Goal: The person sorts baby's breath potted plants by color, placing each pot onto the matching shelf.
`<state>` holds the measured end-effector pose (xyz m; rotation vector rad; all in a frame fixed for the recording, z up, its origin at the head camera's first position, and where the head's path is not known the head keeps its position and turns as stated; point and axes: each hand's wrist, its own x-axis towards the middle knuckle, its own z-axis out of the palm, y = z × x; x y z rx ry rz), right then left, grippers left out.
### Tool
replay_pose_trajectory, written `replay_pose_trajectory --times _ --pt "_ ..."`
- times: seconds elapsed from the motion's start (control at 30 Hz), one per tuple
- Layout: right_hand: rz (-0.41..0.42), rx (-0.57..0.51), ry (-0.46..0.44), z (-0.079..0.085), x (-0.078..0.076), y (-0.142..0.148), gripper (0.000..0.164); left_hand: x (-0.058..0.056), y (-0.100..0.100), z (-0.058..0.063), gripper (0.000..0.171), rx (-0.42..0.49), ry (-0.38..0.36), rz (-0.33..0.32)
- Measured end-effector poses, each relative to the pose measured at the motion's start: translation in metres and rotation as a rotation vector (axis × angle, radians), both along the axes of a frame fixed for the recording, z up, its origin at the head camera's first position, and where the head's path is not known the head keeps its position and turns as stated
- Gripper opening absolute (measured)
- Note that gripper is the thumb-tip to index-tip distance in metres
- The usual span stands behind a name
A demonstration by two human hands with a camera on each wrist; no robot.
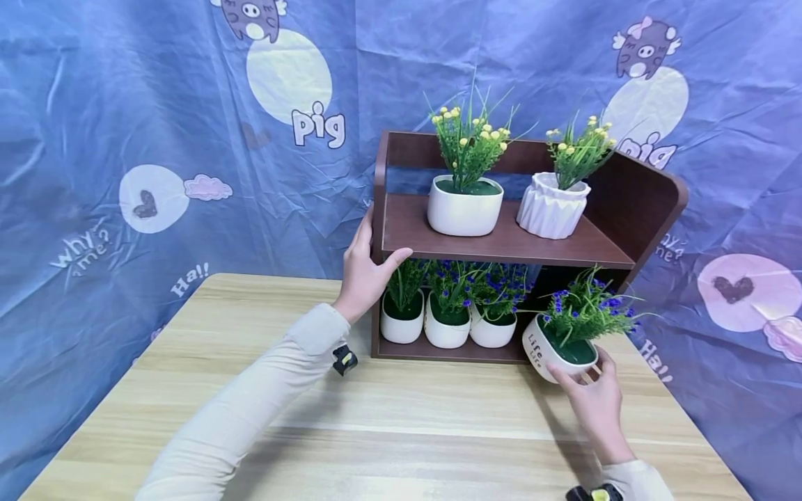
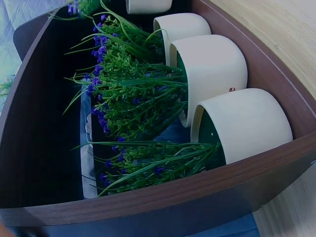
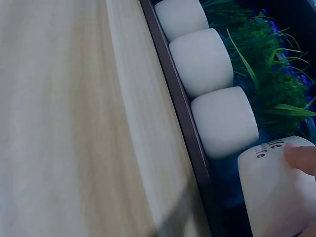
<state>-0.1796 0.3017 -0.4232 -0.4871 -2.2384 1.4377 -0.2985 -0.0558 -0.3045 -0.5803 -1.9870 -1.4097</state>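
My right hand (image 1: 592, 403) grips a white flowerpot (image 1: 560, 351) lettered "Life", with green leaves and blue-purple flowers. The pot is tilted at the front right of the brown two-tier shelf (image 1: 507, 250). In the right wrist view a thumb (image 3: 301, 158) presses beside the lettering on the pot (image 3: 276, 192). My left hand (image 1: 366, 275) holds the left side panel of the shelf, its thumb stretched over the upper board's front edge. Three similar pots, the left one (image 1: 402, 323), the middle one (image 1: 447, 327) and the right one (image 1: 493, 327), line the lower tier.
On the upper tier stand a smooth white pot (image 1: 466, 209) and a ribbed white pot (image 1: 553, 209), both with yellow flowers. The shelf rests on a light wooden table (image 1: 401, 431). A blue printed curtain (image 1: 301, 195) hangs behind it.
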Motion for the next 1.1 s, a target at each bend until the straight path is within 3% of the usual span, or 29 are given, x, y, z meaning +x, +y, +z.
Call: replay_pose_trajectory --times 0.43,0.73,1.1 --pt "-0.094 0.17 0.12 -0.005 -0.05 -0.015 0.087 0.0 0.0 0.002 0.089 -0.005 0.011 -0.007" --pt "-0.111 0.181 0.099 -0.007 -0.076 -0.016 0.088 -0.002 0.001 0.0 0.09 -0.011 0.031 0.004" --pt "-0.134 0.175 0.039 -0.018 -0.09 -0.018 0.087 -0.001 -0.001 0.0 0.09 -0.01 0.026 0.008"
